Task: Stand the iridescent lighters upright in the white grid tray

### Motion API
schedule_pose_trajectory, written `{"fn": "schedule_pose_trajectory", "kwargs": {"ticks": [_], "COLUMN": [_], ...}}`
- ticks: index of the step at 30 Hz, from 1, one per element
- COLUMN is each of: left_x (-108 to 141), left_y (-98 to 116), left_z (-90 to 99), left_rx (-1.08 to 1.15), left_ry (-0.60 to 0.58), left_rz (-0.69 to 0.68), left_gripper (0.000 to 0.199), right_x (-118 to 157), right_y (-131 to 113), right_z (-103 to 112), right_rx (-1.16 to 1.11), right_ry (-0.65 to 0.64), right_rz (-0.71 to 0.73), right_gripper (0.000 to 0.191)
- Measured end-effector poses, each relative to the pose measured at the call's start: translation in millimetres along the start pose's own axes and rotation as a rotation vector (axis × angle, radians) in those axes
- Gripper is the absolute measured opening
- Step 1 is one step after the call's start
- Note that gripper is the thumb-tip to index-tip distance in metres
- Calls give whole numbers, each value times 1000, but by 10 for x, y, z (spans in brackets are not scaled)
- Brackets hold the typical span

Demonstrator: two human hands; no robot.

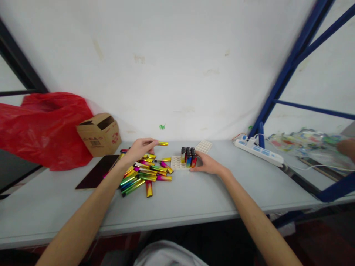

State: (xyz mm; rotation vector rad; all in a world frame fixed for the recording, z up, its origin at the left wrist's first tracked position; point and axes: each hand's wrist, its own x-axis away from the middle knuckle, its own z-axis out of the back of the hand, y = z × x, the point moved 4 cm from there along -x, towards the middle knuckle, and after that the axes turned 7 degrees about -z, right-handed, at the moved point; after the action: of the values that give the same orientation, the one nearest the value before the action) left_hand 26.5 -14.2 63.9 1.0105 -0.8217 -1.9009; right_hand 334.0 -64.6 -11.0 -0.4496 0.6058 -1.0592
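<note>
My left hand pinches a shiny gold lighter above the back of a loose pile of metallic lighters. Yellow, green, pink and blue show in that pile. To its right lies a white tray with small holes. Several upright lighters with black tops stand together on the tray's right part. My right hand is curved against the right side of this group, thumb toward the front and fingers behind.
A second white holed tray lies behind my right hand. At left are a cardboard box, a red bag and a dark flat tablet. A power strip lies at right, before a blue frame. Another person's hand shows far right.
</note>
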Motion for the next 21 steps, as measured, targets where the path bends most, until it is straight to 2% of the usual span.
{"fn": "schedule_pose_trajectory", "kwargs": {"ticks": [3,6,10,12,14,18,21], "left_x": [11,61,202,253,265,215,182], "left_y": [2,17,176,273,327,288,215], "left_z": [-248,-482,-764,-863,-933,-1029,-1081], "left_rx": [338,572,716,711,649,507,396], "left_ry": [-9,-35,-224,-300,-304,-175,-75], "left_rz": [38,96,145,135,136,192,155], "left_gripper": [37,40,40,40,41,46,44], "right_x": [3,2,-4,-7,-9,-9,-7], "right_y": [-12,-19,-15,-14,-12,-18,-28], "right_z": [8,6,-1,-2,-2,0,0], "right_rx": [-14,-29,-54,-55,-54,-59,-63], "right_ry": [9,7,5,8,11,13,6], "right_rz": [10,30,44,42,34,27,35], "right_gripper": [81,80,80,81,82,84,82]}}
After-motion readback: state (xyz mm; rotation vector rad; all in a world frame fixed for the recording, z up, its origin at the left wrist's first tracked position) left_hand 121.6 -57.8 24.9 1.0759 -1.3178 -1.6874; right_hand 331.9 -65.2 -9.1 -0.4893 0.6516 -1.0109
